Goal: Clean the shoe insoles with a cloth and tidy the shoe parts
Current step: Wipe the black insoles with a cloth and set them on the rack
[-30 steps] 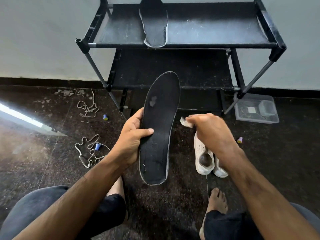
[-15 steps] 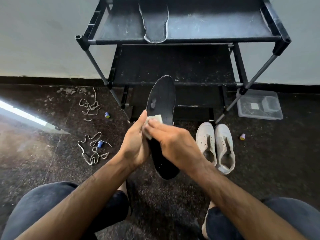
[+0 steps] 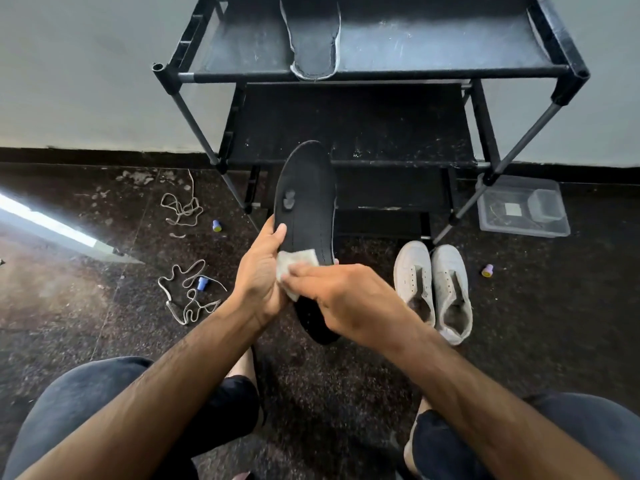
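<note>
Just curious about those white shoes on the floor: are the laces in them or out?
Out. The white shoes show bare eyelets and open tongues, and two loose laces lie on the floor to the left.

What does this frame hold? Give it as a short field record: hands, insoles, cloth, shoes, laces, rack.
left hand: grips held insole at its left edge, thumb on top
right hand: presses cloth onto held insole
held insole: black, upright, pale worn patch near toe
second insole: lies on rack top shelf
shoes: white pair, side by side on floor, unlaced
laces: two loose tangles on floor, left of hands
box: clear, on floor by rack's right leg
</note>
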`<state>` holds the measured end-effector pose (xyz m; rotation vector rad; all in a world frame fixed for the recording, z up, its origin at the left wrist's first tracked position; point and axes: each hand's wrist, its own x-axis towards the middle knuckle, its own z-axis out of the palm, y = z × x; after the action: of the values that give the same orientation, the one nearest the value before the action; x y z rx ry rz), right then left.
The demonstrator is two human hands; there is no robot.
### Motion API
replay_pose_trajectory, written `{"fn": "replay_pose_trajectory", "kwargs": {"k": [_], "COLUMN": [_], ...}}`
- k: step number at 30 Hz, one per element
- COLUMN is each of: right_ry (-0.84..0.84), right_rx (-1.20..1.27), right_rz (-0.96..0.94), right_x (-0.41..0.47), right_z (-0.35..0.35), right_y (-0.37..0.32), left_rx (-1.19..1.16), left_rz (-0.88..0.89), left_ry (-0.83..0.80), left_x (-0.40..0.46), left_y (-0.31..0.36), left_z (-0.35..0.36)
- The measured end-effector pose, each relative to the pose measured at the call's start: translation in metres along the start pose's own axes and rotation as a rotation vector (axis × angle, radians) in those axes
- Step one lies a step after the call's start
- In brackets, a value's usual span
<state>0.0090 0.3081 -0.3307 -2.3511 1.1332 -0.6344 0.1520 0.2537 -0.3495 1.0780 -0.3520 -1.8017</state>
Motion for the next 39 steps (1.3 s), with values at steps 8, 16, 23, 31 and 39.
{"fn": "replay_pose_trajectory", "kwargs": {"k": [8, 16, 23, 31, 39], "right_ry": [0.127, 0.064, -0.417, 0.581, 0.829], "right_rx": [-0.035, 0.564, 0.158, 1.306, 1.288], "right_rz": [0.140, 0.294, 0.053, 0.689, 0.909], "right_x": [-0.005, -0.005, -0.007, 0.005, 0.018], "right_z": [-0.018, -0.032, -0.007, -0.036, -0.009], "right_y": [0.011, -0.001, 0.003, 0.031, 0.024], "left_rx": [-0.026, -0.078, -0.035, 0.332, 0.627], "left_rz": [0.023, 0.050, 0.075, 0.229, 0.259], "left_ry": [-0.029, 0.026, 0.027, 0.017, -0.296], "left_x": [0.004, 0.014, 0.010, 0.003, -0.020], "left_y": [-0.003, 0.003, 0.010, -0.006, -0.029], "left_z": [0.001, -0.011, -0.011, -0.002, 0.011]}}
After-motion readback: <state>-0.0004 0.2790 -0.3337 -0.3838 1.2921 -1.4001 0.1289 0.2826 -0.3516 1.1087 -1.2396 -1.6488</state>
